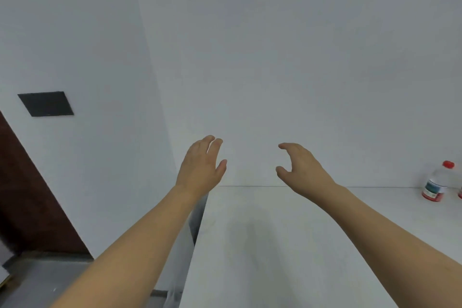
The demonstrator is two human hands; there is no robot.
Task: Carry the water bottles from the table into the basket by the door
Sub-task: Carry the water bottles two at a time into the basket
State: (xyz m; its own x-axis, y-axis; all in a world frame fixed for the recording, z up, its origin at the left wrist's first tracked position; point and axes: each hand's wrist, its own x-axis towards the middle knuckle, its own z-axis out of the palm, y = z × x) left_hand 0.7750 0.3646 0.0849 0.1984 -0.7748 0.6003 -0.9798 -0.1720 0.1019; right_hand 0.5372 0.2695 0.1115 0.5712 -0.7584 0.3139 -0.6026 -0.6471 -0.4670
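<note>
A clear water bottle with a red cap and a red-and-blue label stands upright at the far right of the white table, against the wall. A sliver of a second bottle shows at the right frame edge. My left hand is raised over the table's left corner, fingers straight and empty. My right hand hovers above the table's back edge with fingers loosely curved, holding nothing, well left of the bottle. The basket is out of view.
White walls meet in a corner behind the table. A dark square panel is on the left wall, and a dark brown door lies lower left. Grey floor shows left of the table's edge.
</note>
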